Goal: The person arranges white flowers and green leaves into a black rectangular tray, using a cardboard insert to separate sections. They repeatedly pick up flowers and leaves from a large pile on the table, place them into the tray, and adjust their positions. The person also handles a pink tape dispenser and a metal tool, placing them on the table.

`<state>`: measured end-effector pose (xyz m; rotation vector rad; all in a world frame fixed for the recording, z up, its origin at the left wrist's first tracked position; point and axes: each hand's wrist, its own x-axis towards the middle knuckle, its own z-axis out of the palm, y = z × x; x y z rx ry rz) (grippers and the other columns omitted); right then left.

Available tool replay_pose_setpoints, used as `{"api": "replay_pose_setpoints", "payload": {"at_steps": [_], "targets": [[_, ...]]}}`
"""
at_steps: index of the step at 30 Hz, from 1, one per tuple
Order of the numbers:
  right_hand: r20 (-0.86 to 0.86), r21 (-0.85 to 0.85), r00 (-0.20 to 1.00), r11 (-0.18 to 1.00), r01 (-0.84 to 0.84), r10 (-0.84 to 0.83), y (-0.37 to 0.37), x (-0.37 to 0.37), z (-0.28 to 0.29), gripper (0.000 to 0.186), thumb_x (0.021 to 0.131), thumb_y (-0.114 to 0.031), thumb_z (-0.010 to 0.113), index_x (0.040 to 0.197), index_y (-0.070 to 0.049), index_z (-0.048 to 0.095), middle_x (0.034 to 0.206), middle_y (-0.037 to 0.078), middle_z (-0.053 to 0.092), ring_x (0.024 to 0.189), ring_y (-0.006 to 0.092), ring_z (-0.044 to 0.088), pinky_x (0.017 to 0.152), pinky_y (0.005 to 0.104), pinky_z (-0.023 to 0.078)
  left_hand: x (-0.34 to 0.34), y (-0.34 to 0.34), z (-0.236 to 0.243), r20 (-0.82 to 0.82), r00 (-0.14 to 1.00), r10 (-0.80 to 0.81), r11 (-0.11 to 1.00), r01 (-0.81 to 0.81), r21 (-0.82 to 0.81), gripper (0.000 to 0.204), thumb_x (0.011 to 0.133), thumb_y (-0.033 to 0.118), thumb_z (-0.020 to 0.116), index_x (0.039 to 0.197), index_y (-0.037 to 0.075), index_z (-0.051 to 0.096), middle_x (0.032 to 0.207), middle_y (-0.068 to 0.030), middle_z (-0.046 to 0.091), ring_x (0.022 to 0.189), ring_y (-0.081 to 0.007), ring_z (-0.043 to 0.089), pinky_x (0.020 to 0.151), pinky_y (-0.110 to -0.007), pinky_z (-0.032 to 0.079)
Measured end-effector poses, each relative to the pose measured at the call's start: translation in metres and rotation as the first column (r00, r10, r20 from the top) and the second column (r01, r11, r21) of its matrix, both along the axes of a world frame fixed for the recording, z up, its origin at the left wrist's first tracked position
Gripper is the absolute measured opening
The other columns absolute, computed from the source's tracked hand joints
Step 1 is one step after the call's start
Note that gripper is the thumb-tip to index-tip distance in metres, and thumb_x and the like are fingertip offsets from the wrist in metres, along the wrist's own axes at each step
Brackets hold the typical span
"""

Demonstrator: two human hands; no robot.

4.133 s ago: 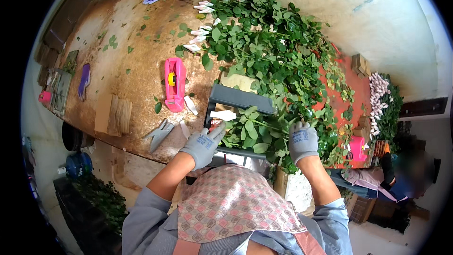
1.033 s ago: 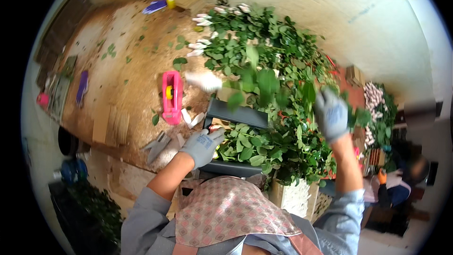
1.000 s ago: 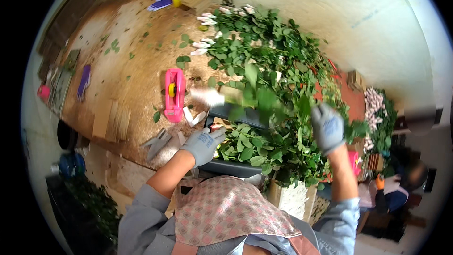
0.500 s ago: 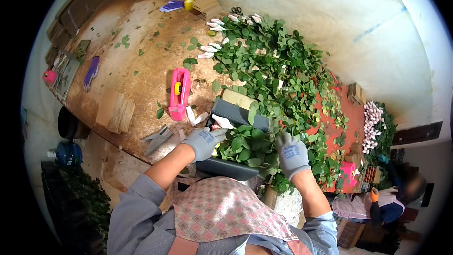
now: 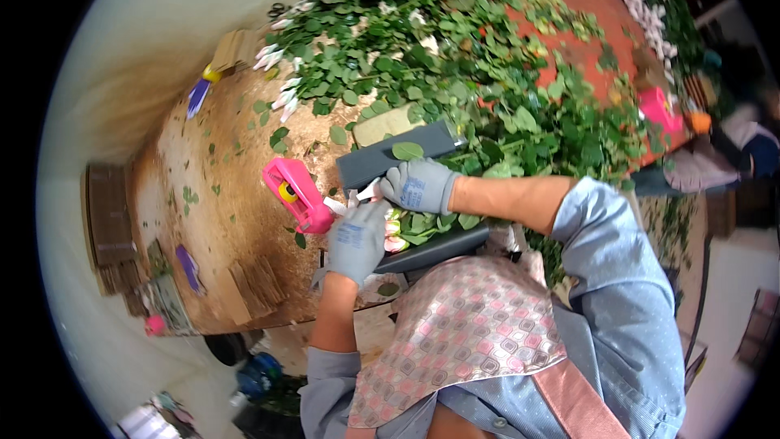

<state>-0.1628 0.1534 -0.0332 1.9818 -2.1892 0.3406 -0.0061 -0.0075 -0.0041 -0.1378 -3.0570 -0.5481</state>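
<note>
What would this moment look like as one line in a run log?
left hand: gloved, on flower stems | right hand: gloved, on same bunch | dark tray beneath | pink tool beside | leafy pile behind

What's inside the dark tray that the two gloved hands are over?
Inside the dark tray lie green leafy stems with pale pink flower buds. The left hand and right hand cover the ends nearest the pink tool, so those stay hidden.

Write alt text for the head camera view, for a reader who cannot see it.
Two grey-gloved hands, left hand and right hand, meet over pale rose heads in a dark tray on a wooden table. A pink tool lies just left of them, and a heap of leafy stems lies beyond.
</note>
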Motion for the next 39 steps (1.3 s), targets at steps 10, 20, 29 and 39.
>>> {"api": "replay_pose_setpoints", "payload": {"at_steps": [10,20,29,39], "targets": [[-0.109,0.000,0.992,0.998,-0.065,0.065,0.006,-0.011,-0.008,0.013,0.090,-0.018,0.057,0.094,-0.006,0.057,0.074,0.008,0.059,0.062,0.0240,0.066,0.047,0.0397,0.052,-0.022,-0.006,-0.010,-0.001,0.984,0.180,0.940,-0.172,-0.295,0.011,0.093,0.020,0.064,0.092,0.009,0.061,0.085,-0.0124,0.066,0.081,-0.0334,0.068,0.068,-0.047,0.053],[-0.092,0.146,0.996,0.989,0.006,0.007,-0.007,0.001,0.003,0.024,0.092,-0.018,0.054,0.110,-0.002,0.057,0.081,0.011,0.062,0.067,0.0256,0.066,0.053,0.0392,0.053,0.048,-0.054,0.020,-0.001,0.898,0.441,0.851,-0.418,-0.317,0.014,0.092,0.019,0.060,0.088,0.007,0.066,0.083,-0.0143,0.069,0.078,-0.0345,0.068,0.073,-0.049,0.053],[-0.390,0.284,0.920,0.955,0.086,0.033,-0.009,0.030,0.021,0.046,0.092,-0.019,0.056,0.133,0.001,0.056,0.087,0.009,0.061,0.071,0.0214,0.061,0.057,0.0336,0.048,0.025,0.006,-0.017,0.176,0.984,0.023,0.990,-0.047,0.135,0.027,0.092,0.022,0.061,0.117,0.009,0.063,0.119,-0.0090,0.059,0.108,-0.0301,0.058,0.092,-0.047,0.050],[-0.329,0.313,0.938,0.950,0.001,0.107,-0.024,0.021,0.012,0.026,0.090,-0.020,0.059,0.110,-0.006,0.066,0.086,0.006,0.059,0.075,0.0211,0.060,0.059,0.0357,0.046,0.028,0.003,-0.026,0.086,0.996,-0.013,0.988,0.000,0.154,0.025,0.090,0.023,0.065,0.110,0.009,0.069,0.110,-0.0092,0.065,0.102,-0.0300,0.060,0.090,-0.044,0.050]]}}
